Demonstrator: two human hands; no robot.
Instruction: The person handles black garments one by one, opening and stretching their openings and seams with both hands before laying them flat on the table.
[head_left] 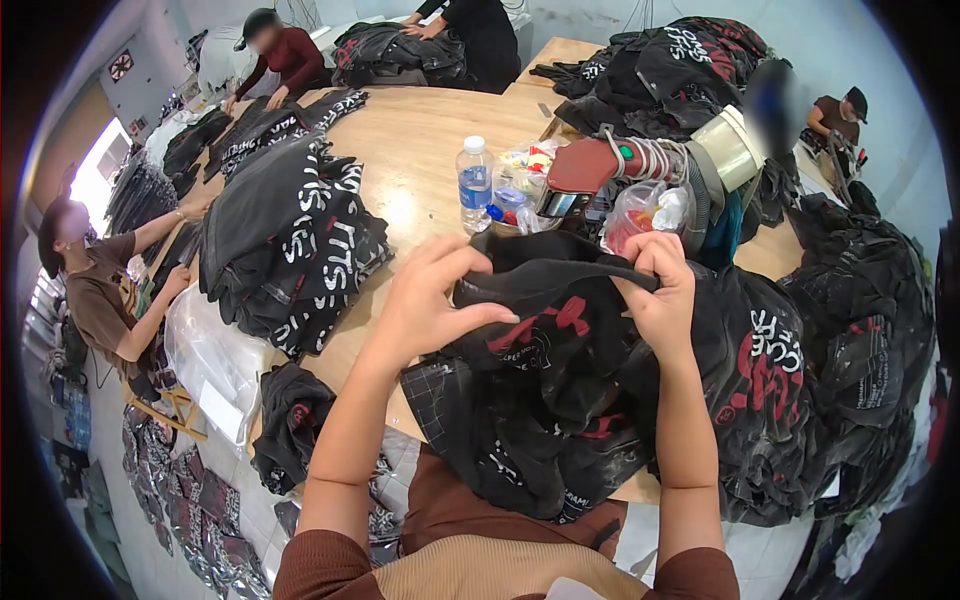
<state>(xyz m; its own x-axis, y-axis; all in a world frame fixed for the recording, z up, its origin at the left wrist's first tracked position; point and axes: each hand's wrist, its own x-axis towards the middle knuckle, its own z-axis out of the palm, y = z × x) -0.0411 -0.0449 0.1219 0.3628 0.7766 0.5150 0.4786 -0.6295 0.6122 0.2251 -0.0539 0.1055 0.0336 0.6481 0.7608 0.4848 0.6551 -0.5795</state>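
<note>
A black garment (pixel 540 350) with red and white print hangs between my two hands over the table's front edge. My left hand (pixel 445 300) is at the left side of its opening, the fingers curled over the cloth edge and the thumb stretched across the front. At the right side of the opening, my right hand (pixel 660 285) pinches the edge between thumb and fingers. The opening gapes between the hands. The lower part of the garment lies in folds, and where it meets the cloth beneath is hard to tell.
A bottle (pixel 474 185), a maroon device with a coiled cord (pixel 590 165) and a cream bucket (pixel 727 148) stand beyond my hands. Garment piles lie left (pixel 290 240) and right (pixel 770 390) on the wooden table (pixel 420 125). Several people work around it.
</note>
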